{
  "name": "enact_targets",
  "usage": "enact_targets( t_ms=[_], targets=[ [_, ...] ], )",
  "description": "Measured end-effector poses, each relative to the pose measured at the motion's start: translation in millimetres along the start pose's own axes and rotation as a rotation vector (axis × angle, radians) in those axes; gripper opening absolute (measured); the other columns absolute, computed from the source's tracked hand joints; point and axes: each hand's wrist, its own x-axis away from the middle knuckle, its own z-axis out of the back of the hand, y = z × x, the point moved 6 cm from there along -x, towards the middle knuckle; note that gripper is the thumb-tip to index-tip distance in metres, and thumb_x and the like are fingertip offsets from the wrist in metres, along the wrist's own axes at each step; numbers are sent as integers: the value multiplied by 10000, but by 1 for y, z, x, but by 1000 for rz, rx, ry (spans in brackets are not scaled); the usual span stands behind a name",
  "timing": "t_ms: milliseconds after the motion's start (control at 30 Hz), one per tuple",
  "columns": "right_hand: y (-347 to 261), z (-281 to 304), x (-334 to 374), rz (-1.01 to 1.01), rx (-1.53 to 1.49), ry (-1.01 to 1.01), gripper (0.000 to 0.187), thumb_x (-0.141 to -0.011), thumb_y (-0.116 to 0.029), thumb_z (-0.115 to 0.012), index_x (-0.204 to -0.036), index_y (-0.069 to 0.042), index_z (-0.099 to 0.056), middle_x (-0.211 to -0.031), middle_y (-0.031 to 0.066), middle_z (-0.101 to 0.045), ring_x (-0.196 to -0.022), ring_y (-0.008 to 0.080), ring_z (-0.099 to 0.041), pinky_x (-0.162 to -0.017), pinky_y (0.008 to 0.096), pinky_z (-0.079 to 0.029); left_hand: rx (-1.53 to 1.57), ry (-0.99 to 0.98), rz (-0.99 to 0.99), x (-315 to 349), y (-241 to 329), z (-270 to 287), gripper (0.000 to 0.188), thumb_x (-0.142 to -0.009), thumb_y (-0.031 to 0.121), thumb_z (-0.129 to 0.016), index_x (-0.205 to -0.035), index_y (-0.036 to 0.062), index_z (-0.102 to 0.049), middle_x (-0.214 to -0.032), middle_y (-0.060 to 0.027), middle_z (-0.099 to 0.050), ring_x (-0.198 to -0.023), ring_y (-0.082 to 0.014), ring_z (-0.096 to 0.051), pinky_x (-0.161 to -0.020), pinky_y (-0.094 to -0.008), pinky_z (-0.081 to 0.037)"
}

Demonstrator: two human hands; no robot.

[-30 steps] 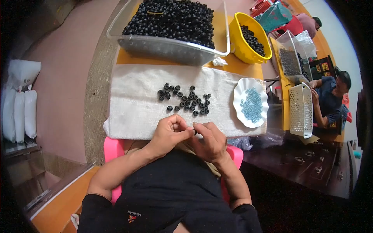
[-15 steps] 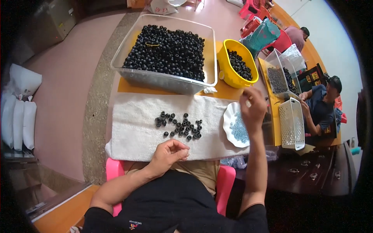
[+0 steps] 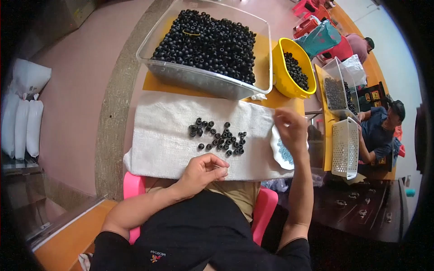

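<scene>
My left hand (image 3: 204, 171) rests at the near edge of the white towel (image 3: 158, 131), thumb and index finger pinched together; what they hold, if anything, is too small to name. Just beyond it lies a loose cluster of small black ring-shaped parts (image 3: 220, 140) with holes through them. My right hand (image 3: 293, 131) is raised over the left side of a white scalloped plate (image 3: 277, 156), fingers curled together and slightly blurred, their contents hidden. Small pale blue pieces (image 3: 285, 155) lie on the plate, partly covered by my hand and forearm.
A large clear bin (image 3: 203, 77) full of black parts stands beyond the towel, with a yellow basket (image 3: 281, 74) of them on its right. Further right are a white perforated basket (image 3: 345, 151) and a co-worker (image 3: 382, 128). White sacks (image 3: 27, 128) stand left.
The whole view has shifted, so the table sits further right and higher. My right hand has moved left relative to the plate. My left hand keeps its pinch in about the same place.
</scene>
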Motion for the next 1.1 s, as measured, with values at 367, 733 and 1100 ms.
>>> enact_targets(
  t_ms=[367, 733, 1100],
  targets=[
    [-40, -59, 27, 84, 71, -407, 157, -805, -77, -672, -959, -51, -689, -1005, 119, -666, -926, 317, -637, -808, 393, -506, -16, 1, 2, 1, -2, 0, 160, -918, 71, -638, -1036, -28, -596, -1061, -119, -637, -904, -132, -643, -807, -271, -555],
    [-35, -70, 26, 56, 250, -549, 181, -825, -103, -617, -982, -72, -703, -972, 111, -656, -965, 303, -612, -846, 396, -490, -22, -17, -2, 0, -2, 0, 205, -928, 114, -642, -1067, -32, -609, -965, -91, -659, -871, -119, -648, -791, -255, -551],
    [-71, -92, 6, 185, 351, -519, 247, -819, -124, -633, -1061, -106, -676, -987, 93, -645, -952, 285, -603, -829, 391, -496, -33, -8, -10, 1, -3, 0, 197, -921, 106, -650, -1054, -32, -608, -954, -88, -659, -859, -122, -641, -797, -263, -544]
  ],
)
